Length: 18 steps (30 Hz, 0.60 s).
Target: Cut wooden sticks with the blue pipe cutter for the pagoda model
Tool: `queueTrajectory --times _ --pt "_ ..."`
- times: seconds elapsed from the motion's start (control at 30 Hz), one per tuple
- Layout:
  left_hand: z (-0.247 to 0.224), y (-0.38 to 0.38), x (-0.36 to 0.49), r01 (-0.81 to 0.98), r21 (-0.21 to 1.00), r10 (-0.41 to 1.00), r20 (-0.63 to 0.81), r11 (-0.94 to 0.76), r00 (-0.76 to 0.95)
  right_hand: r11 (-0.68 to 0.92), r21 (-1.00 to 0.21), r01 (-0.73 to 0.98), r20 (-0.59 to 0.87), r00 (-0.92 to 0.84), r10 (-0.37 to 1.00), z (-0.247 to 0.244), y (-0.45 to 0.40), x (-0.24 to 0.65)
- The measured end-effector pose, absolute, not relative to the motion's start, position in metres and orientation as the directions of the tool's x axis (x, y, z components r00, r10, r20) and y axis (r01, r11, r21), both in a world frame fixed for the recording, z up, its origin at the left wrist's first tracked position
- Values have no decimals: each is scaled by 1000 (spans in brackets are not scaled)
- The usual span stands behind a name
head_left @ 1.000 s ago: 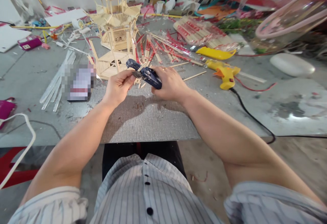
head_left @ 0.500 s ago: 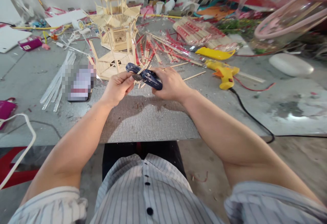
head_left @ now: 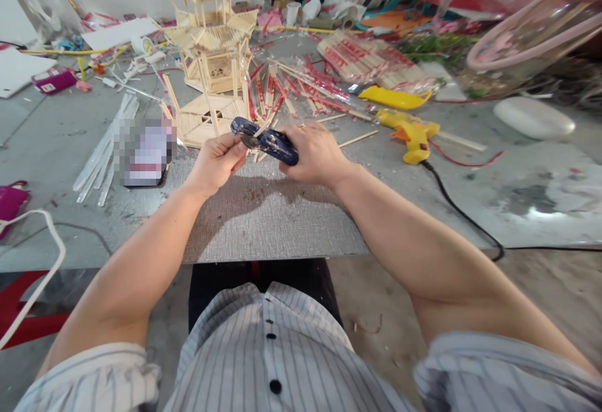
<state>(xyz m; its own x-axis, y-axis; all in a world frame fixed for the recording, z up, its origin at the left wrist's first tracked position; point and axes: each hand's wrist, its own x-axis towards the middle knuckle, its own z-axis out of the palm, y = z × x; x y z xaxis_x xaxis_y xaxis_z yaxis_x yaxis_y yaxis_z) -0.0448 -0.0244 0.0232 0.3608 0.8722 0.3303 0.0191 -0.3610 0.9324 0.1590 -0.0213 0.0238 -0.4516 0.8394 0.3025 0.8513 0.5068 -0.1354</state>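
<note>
My right hand [head_left: 310,152] is wrapped round a dark blue hand tool [head_left: 277,145], whose head points left. My left hand [head_left: 219,161] pinches a thin wooden stick [head_left: 264,125] at the tool's head, and its fingertips are beside the tool. The stick passes across the tool's jaws, and its lower end is hidden by the fingers. Just behind my hands stands a pagoda-like model [head_left: 211,67] of wooden sticks, with a hexagonal stick base [head_left: 200,122]. Short stick pieces [head_left: 256,155] lie below the tool.
A phone [head_left: 148,152] and clear glue sticks [head_left: 106,148] lie at the left. On the right are a yellow glue gun [head_left: 411,136] with a black cord, a yellow comb-like piece [head_left: 395,97] and a white oval object [head_left: 533,118]. Packaged chopsticks [head_left: 362,61] lie behind.
The view has shifted very slightly. The tool's head is turned a little, and the stick shows less above it. Both hands keep their hold.
</note>
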Motion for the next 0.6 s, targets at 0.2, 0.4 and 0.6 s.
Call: queueTrajectory --times 0.2,0.4,0.6 --pt "22 -22 -46 9 907 841 387 -421 378 445 -83 891 277 -409 870 30 -26 156" --pt "20 -21 -47 108 819 789 494 -563 366 393 -69 917 290 -359 887 31 -29 153" --pt "19 -27 -43 337 635 716 654 -695 245 354 -69 933 300 -319 899 27 -31 150"
